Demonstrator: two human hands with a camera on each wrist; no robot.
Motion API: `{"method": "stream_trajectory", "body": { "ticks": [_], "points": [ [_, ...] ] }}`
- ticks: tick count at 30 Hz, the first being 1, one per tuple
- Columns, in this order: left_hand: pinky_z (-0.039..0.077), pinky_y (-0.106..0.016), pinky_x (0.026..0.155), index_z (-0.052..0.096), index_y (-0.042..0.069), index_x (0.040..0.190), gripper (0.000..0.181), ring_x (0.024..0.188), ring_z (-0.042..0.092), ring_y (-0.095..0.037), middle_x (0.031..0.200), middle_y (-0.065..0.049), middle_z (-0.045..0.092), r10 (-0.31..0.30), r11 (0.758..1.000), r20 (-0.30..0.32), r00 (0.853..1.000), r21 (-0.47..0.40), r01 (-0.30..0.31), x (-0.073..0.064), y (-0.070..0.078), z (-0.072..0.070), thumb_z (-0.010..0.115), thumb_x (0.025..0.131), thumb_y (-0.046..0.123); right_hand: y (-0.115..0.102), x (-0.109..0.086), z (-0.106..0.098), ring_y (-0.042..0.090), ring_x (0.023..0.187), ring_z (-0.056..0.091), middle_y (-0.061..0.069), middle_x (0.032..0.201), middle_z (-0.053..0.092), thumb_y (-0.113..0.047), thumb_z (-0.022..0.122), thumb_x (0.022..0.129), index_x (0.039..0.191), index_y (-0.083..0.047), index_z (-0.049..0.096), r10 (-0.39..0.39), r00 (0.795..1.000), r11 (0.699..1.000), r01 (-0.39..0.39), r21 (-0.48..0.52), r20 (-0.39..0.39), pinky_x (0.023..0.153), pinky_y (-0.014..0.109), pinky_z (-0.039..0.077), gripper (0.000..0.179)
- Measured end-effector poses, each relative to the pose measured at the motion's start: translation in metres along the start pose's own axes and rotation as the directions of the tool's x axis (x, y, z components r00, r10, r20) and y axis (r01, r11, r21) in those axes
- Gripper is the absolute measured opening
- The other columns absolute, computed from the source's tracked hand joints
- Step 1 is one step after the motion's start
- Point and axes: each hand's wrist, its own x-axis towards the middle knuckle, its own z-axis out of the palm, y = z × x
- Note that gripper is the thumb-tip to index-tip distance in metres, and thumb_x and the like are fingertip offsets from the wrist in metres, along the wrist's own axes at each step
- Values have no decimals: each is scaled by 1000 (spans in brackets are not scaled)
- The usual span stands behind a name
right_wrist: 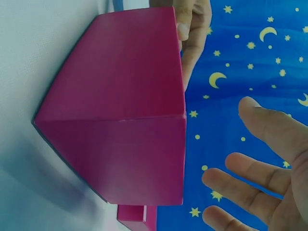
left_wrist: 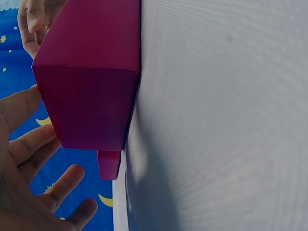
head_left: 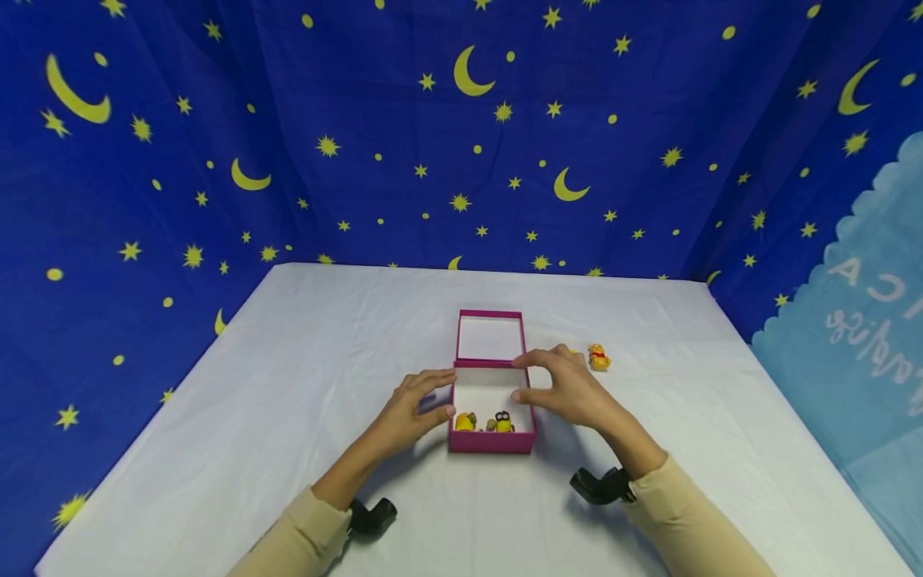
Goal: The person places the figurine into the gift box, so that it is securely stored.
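Observation:
A magenta box (head_left: 493,442) with a white inside stands on the table. In it, near the front wall, are a yellow minion figurine (head_left: 503,421) with big round eyes and another yellow figurine (head_left: 465,421), with a small brownish piece between them. The left hand (head_left: 407,413) touches the box's left rim with its fingertips; in the left wrist view the fingers are spread beside the magenta wall. Over the box's right rim hovers the right hand (head_left: 570,391), thumb and fingers apart. The right wrist view shows nothing between them.
Directly behind the box lies its magenta lid (head_left: 490,336), white inside facing up. A bear figurine (head_left: 598,357) in a red top lies to the right, beyond the right hand. Beside it a bit of something yellow peeks out behind the hand. Blue star-patterned cloth (head_left: 433,160) hangs behind the white table (head_left: 346,336).

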Motion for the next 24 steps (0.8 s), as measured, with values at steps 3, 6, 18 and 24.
{"method": "stream_trajectory", "body": {
  "ticks": [3, 6, 18, 24],
  "points": [
    [29, -54, 102, 53, 11, 135, 51, 127, 41, -26, 142, 3, 49, 4, 1000, -6, 1000, 2, -4, 0, 0, 1, 66, 88, 25, 1, 1, -1, 23, 108, 49, 3, 116, 64, -40, 76, 76, 118, -23, 65, 6, 1000, 1000, -6, -3, -25, 84, 40, 38, 46],
    [29, -54, 102, 53, 11, 134, 50, 127, 42, -26, 142, 3, 49, 1, 1000, -8, 1000, -3, -1, 0, 0, 1, 67, 88, 23, 2, 2, -1, 24, 112, 49, 3, 119, 64, -38, 76, 76, 118, -21, 65, 8, 999, 1000, -8, 1, -51, 87, 43, 36, 46],
    [28, -52, 102, 53, 13, 135, 51, 128, 41, -25, 142, 5, 48, -18, 1000, 0, 1000, -18, 18, 1, 0, 0, 67, 87, 23, 4, 3, -5, 28, 113, 47, 5, 127, 60, -34, 75, 79, 123, -20, 62, 31, 994, 997, -24, 68, -104, 85, 47, 41, 48],
    [29, -52, 101, 53, 14, 135, 51, 127, 41, -25, 142, 4, 49, -14, 1000, -3, 1000, -15, 14, 0, 0, 0, 67, 87, 23, 4, 5, -6, 29, 113, 47, 9, 126, 60, -37, 75, 79, 123, -18, 61, 50, 991, 995, -39, 90, -127, 88, 51, 41, 50]
  ]
}}
